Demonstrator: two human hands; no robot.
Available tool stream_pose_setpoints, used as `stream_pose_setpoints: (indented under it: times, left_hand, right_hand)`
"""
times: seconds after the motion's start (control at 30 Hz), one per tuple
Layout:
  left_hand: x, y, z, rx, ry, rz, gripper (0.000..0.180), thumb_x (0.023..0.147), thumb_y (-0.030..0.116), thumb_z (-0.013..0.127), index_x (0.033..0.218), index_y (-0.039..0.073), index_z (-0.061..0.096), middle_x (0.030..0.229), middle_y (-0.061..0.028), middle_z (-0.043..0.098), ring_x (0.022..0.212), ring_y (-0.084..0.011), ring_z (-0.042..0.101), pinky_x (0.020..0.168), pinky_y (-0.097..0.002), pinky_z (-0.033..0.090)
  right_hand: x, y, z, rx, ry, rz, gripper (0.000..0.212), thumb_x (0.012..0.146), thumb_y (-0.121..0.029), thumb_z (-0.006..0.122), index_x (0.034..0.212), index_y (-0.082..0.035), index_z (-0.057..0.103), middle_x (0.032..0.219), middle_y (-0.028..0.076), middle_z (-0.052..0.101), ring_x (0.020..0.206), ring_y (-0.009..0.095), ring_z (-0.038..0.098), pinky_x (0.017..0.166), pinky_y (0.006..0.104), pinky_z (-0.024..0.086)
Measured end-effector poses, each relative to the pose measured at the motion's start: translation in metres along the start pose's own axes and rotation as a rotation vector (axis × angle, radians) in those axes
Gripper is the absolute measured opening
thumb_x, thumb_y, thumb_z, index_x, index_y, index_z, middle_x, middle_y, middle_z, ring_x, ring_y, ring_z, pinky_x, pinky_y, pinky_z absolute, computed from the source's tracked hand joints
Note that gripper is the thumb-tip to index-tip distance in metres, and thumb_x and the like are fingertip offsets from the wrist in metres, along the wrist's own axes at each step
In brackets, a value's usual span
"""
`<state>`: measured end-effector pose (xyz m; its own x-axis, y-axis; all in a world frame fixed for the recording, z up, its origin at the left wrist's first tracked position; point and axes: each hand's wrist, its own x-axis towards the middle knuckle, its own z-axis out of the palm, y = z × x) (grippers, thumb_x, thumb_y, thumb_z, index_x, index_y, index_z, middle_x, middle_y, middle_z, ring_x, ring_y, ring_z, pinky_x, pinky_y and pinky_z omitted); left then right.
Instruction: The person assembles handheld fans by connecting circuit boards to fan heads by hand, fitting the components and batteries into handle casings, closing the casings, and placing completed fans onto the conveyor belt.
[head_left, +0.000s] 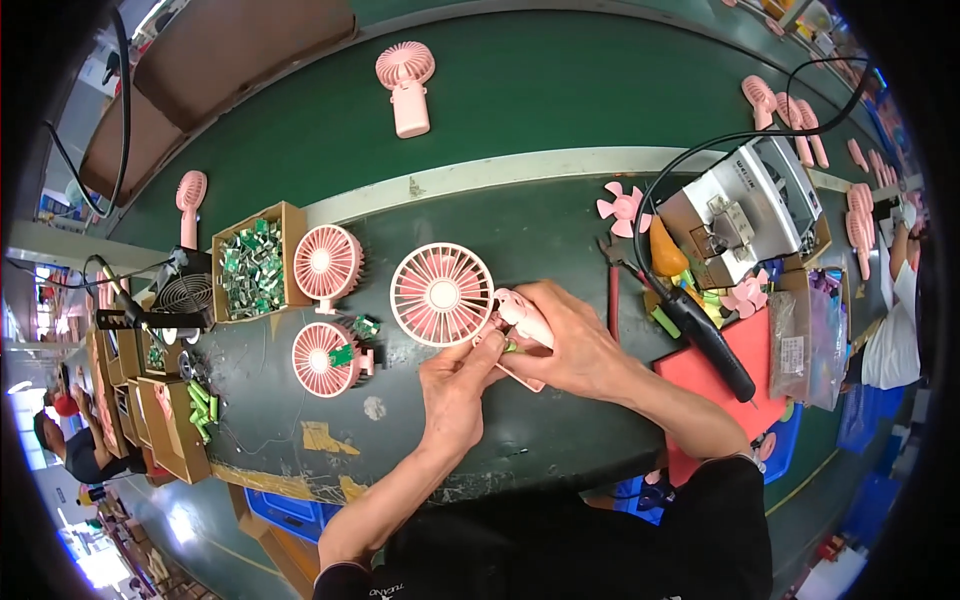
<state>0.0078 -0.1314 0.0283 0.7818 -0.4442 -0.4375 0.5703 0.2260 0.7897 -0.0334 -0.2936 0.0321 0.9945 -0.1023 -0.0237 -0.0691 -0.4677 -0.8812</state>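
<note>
Between my hands is a pink handheld fan [442,295], its round grille facing up and its handle opened, with a bit of green showing inside. My right hand [575,345] is closed around a pink handle shell [522,318] of this fan. Thumb and fingers of my left hand [458,390] pinch at the fan's neck, just below the grille; the small parts under the fingertips are hidden. To the left lie two more pink fan heads [328,262], the nearer with a green circuit board [341,356] on it. Another small board [367,325] lies beside them.
A cardboard box [293,250] of circuit boards stands at left, green battery cells [200,405] nearby. At right are a soldering iron [710,340], pliers [613,255], a grey-white device [745,215] and a red pad [720,370]. Finished-looking fans [408,95] lie on the green belt [540,80].
</note>
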Motion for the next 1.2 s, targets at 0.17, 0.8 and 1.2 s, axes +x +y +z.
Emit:
stream_pose_setpoints:
  times: [0.17, 0.8, 1.2]
  left_hand:
    - [0.001, -0.016, -0.003, 0.142, 0.035, 0.121, 0.021, 0.093, 0.010, 0.065, 0.111, -0.001, 0.068, 0.098, -0.0049, 0.069, 0.081, -0.0095, 0.062, 0.077, -0.0280, 0.052]
    - [0.010, 0.000, -0.019, -0.213, 0.053, -0.191, 0.030, 0.094, 0.018, 0.063, 0.116, -0.002, 0.062, 0.107, -0.0100, 0.067, 0.097, -0.0194, 0.067, 0.089, -0.0367, 0.055]
    - [0.013, -0.007, -0.011, -0.317, 0.005, -0.185, 0.048, 0.098, 0.039, 0.054, 0.127, 0.001, 0.053, 0.124, -0.0124, 0.060, 0.115, -0.0225, 0.057, 0.100, -0.0405, 0.045]
  right_hand:
    - [-0.002, -0.006, 0.007, -0.074, 0.085, 0.055, 0.058, 0.073, -0.018, 0.078, 0.121, -0.003, 0.049, 0.109, 0.020, 0.058, 0.098, 0.039, 0.061, 0.081, 0.0447, 0.051]
    - [0.002, 0.001, -0.028, 0.052, -0.109, 0.009, 0.045, 0.088, -0.018, 0.065, 0.126, 0.002, 0.051, 0.095, 0.013, 0.061, 0.082, 0.022, 0.060, 0.072, 0.0325, 0.048]
    - [-0.011, -0.019, -0.009, -0.423, 0.063, -0.136, 0.050, 0.077, -0.023, 0.078, 0.115, 0.000, 0.054, 0.105, 0.017, 0.055, 0.092, 0.037, 0.059, 0.071, 0.0440, 0.051]
